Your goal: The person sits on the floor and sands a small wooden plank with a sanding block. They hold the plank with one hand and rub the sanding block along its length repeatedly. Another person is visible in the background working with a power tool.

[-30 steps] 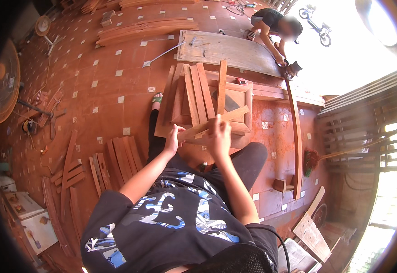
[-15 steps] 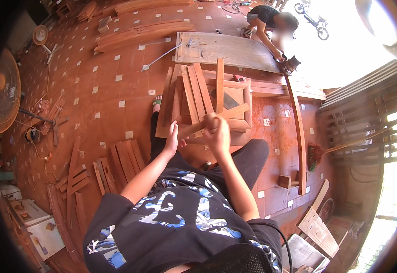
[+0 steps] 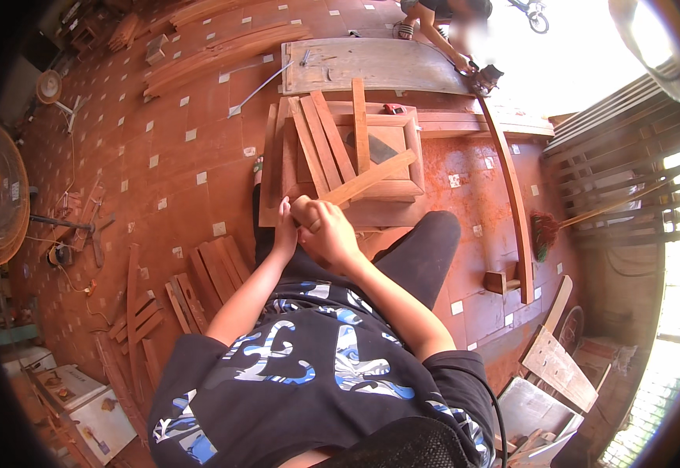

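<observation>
A wooden strip (image 3: 379, 176) slants from the right side of a panelled wooden piece (image 3: 411, 125) down to my hands. At its near end, my left hand (image 3: 284, 228) is closed about the strip, which the hands partly hide. My right hand (image 3: 330, 232) is on the strip right beside the left, its fingers bent round a light-brown rounded piece (image 3: 302, 209) whose kind I cannot make out. Several more strips (image 3: 320, 140) lie on the panelled piece, with another upright-lying strip (image 3: 361, 125) and a dark flat block (image 3: 375, 150) near them.
Beyond stands a low wooden board (image 3: 379, 66), where a co-worker (image 3: 437, 31) bends over a power tool (image 3: 486, 78) on a long timber (image 3: 511, 187). More cut pieces (image 3: 219, 269) lie on the floor at left. A fan (image 3: 0, 195) stands far left, a broom (image 3: 544, 234) at right.
My right hand has slid down the strip toward me, with the brown piece, and now meets my left hand. The view has shifted slightly, so the bench and co-worker sit higher.
</observation>
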The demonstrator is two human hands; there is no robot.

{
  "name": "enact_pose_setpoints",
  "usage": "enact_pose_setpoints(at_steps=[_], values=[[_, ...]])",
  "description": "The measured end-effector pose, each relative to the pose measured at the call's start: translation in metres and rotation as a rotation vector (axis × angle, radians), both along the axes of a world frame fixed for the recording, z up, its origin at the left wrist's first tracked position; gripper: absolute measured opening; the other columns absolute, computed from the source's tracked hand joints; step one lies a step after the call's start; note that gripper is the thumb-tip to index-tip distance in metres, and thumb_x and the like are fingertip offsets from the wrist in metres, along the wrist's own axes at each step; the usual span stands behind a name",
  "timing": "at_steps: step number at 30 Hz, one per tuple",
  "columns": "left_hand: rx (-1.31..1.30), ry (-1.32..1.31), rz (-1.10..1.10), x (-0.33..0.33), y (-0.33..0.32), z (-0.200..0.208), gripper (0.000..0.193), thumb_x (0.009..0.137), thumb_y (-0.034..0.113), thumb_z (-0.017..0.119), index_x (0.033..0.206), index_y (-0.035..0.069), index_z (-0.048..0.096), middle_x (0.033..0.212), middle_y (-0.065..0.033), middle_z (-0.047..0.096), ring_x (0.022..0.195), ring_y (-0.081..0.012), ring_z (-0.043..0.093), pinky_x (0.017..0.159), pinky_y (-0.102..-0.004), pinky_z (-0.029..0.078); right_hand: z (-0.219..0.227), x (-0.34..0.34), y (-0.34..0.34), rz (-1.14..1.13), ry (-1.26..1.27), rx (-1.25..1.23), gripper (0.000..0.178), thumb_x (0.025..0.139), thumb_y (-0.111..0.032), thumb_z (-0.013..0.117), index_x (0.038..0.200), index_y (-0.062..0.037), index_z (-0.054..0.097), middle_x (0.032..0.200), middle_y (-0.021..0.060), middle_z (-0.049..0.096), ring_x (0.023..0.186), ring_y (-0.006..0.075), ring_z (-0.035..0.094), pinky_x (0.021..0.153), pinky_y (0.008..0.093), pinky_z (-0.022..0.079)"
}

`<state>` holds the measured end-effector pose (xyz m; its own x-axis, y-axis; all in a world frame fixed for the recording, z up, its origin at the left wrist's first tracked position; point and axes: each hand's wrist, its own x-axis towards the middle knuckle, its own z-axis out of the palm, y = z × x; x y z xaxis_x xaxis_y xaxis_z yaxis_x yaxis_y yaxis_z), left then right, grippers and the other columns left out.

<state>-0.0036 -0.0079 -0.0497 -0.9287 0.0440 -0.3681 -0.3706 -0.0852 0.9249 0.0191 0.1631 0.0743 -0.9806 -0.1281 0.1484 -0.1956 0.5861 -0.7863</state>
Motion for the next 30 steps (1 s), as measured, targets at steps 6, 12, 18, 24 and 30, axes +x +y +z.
enact_pose_setpoints(at_steps=[6,12,18,24,30], values=[[-0.071,-0.031,0.172,0.003,0.024,0.037,0.065,0.108,0.057,0.03,0.153,0.01,0.037,0.082,-0.009,0.061,0.047,-0.0133,0.049,0.041,-0.027,0.041,-0.014,-0.039,0.073,-0.463,0.157,0.096,0.046,0.079,-0.016,0.078,0.12,-0.0052,0.06,0.116,0.0179,0.065,0.109,0.0384,0.061,0.093,0.0453,0.051],[-0.038,-0.043,0.159,0.001,0.021,0.025,0.061,0.109,0.053,0.032,0.153,0.012,0.035,0.076,-0.0066,0.059,0.043,-0.0112,0.049,0.037,-0.0247,0.039,-0.013,-0.028,0.053,-0.372,0.226,0.174,0.047,0.076,-0.017,0.08,0.117,-0.0064,0.06,0.114,0.0156,0.067,0.103,0.0369,0.062,0.091,0.0458,0.051],[-0.041,-0.034,0.079,0.001,0.016,0.025,0.061,0.109,0.053,0.03,0.152,0.009,0.036,0.073,-0.0072,0.06,0.043,-0.0125,0.048,0.039,-0.0259,0.04,-0.002,-0.003,0.004,0.093,0.11,0.01,0.049,0.073,-0.014,0.081,0.118,-0.005,0.062,0.115,0.0185,0.066,0.113,0.0382,0.061,0.1,0.046,0.049],[-0.046,-0.045,0.141,0.002,0.02,0.036,0.064,0.109,0.056,0.03,0.153,0.01,0.036,0.069,-0.0068,0.057,0.043,-0.0135,0.047,0.041,-0.0266,0.04,-0.014,-0.044,0.075,-0.366,0.239,0.08,0.045,0.075,-0.012,0.078,0.118,-0.0078,0.063,0.103,0.0163,0.067,0.092,0.038,0.063,0.085,0.0484,0.052],[-0.042,-0.024,0.178,0.001,0.021,0.025,0.062,0.108,0.057,0.031,0.148,0.011,0.043,0.069,-0.006,0.056,0.042,-0.0131,0.047,0.037,-0.0262,0.038,-0.019,-0.047,0.084,-0.458,0.307,0.277,0.049,0.074,-0.016,0.08,0.119,-0.0082,0.062,0.11,0.0124,0.068,0.095,0.0354,0.063,0.087,0.044,0.052]])
